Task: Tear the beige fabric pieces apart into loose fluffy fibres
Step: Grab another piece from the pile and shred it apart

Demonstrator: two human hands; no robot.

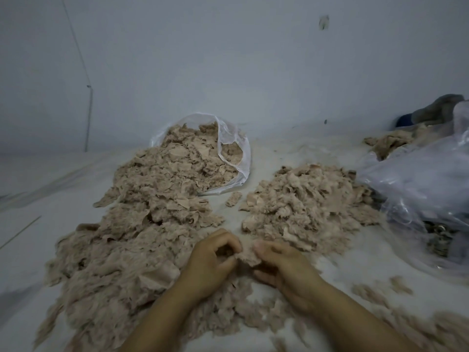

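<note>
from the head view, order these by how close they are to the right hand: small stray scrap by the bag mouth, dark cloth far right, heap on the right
From the right hand, nearest first:
1. Right heap, just beyond the hand.
2. Small stray scrap, farther back, between the two heaps.
3. Dark cloth, far right by the wall.

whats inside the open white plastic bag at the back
The white plastic bag holds beige fabric pieces, which spill out of its mouth toward the hands. Its bottom and whatever lies under the pieces are covered.

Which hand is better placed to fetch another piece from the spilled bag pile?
Probably the left hand: the bag pile lies directly on its side, whereas the right hand would cross over. Both now pinch one fabric piece.
</note>
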